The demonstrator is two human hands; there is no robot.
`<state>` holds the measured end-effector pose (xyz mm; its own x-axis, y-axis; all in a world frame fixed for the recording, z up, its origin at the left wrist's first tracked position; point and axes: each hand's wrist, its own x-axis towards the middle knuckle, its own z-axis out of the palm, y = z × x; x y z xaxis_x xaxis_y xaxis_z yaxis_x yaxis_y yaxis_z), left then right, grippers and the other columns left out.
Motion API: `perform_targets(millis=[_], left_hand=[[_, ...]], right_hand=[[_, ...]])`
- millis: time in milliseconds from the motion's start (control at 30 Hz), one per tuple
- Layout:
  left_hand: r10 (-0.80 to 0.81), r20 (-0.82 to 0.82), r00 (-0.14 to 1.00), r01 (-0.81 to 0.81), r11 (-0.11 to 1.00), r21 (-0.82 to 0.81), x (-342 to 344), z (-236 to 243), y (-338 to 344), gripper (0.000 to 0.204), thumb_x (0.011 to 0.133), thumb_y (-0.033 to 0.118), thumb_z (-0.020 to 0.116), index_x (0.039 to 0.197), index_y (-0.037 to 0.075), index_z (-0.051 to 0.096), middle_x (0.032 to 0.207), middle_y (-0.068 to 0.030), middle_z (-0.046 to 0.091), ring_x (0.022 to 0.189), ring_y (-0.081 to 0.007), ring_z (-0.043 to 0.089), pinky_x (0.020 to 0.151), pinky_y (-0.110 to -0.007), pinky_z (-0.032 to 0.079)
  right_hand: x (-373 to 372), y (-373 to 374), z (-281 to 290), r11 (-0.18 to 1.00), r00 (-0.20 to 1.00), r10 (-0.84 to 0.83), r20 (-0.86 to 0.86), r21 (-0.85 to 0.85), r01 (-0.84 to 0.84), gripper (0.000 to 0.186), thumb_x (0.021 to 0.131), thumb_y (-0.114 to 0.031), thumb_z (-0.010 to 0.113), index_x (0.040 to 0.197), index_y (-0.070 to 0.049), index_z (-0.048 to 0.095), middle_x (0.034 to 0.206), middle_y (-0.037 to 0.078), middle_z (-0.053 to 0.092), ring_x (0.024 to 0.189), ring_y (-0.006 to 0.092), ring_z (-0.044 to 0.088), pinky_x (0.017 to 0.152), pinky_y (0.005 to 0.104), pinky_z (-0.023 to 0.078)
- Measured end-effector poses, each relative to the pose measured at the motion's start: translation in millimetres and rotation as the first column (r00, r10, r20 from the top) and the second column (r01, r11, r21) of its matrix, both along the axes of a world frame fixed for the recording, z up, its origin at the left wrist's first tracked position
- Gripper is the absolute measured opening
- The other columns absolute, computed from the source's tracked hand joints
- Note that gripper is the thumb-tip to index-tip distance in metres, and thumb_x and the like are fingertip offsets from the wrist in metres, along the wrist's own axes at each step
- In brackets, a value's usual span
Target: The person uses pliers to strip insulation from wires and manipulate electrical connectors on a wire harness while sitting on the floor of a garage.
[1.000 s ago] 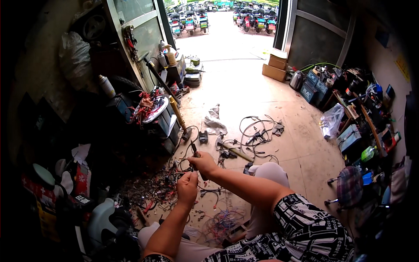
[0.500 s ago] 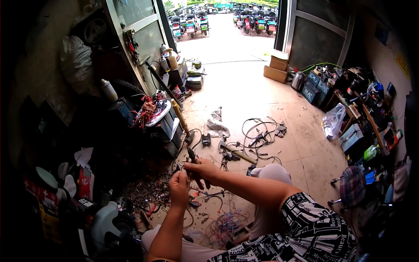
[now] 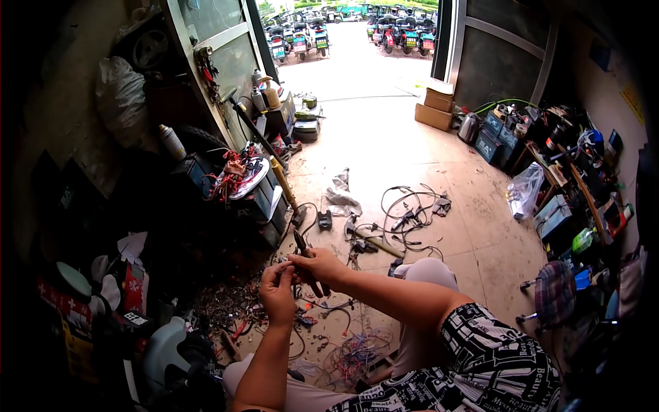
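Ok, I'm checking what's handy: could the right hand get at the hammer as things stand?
Probably not straight away: the right hand holds pliers, though the hammer lies mostly uncovered on the floor ahead.

Pliers (image 3: 300, 242): dark metal, dull. Floor (image 3: 480, 250) under pliers: hard, smooth, pale, scuffed, glossy toward far end. Beyond pliers: coiled cable (image 3: 405, 214), black, rubbery, matt; crumpled pale sheet (image 3: 340, 194), thin, wrinkled, cloth or plastic, can't tell. Beyond and right of pliers: cartons (image 3: 433, 118), matt brown cardboard; kettle (image 3: 469, 128), shiny metal. Right of pliers: bag (image 3: 524, 190), clear crinkled glossy plastic; stool seat (image 3: 555, 292), plaid cloth, matt. Left and nearer than pliers: grey panel (image 3: 162, 347), smooth plastic, slight sheen. Nearer than pliers: wire tangle (image 3: 357, 353), thin plastic-coated strands.
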<state>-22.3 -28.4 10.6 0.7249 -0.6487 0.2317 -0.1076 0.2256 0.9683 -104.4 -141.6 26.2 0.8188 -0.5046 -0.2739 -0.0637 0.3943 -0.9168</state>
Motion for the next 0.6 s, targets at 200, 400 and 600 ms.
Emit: perform_targets(millis=[200,400,600], left_hand=[[0.028,-0.052,0.998,-0.024,0.997,0.079,4,-2,-2,0.012,0.093,0.013,0.059,0.097,0.003,0.062,0.080,-0.0002,0.062,0.069,-0.0065,0.056,0.065,-0.021,0.047],[0.015,-0.001,1.000,-0.015,0.999,-0.030,-2,-9,-10,0.014,0.096,0.016,0.053,0.097,0.004,0.061,0.083,-0.0012,0.063,0.065,-0.0065,0.055,0.062,-0.021,0.046],[-0.197,-0.251,0.948,0.172,0.978,-0.117,-10,1,-19,0.026,0.100,0.025,0.044,0.088,0.006,0.056,0.084,-0.0031,0.061,0.052,-0.0084,0.048,0.052,-0.020,0.040]], right_hand=[[-8,3,15,0.962,0.997,0.035,0.074,0.266,-0.053,0.024,0.092,-0.028,0.060,0.086,-0.005,0.059,0.076,0.004,0.063,0.061,0.0126,0.060,0.047,0.0252,0.046],[-10,3,23,0.959,0.998,-0.008,0.057,0.282,-0.008,0.027,0.094,-0.032,0.052,0.085,-0.006,0.056,0.068,0.008,0.060,0.044,0.0189,0.055,0.029,0.0320,0.037],[-10,-12,10,0.939,0.991,0.132,-0.021,0.321,-0.119,0.037,0.095,-0.030,0.048,0.069,-0.005,0.057,0.054,0.009,0.054,0.036,0.0230,0.049,0.028,0.0350,0.036]])
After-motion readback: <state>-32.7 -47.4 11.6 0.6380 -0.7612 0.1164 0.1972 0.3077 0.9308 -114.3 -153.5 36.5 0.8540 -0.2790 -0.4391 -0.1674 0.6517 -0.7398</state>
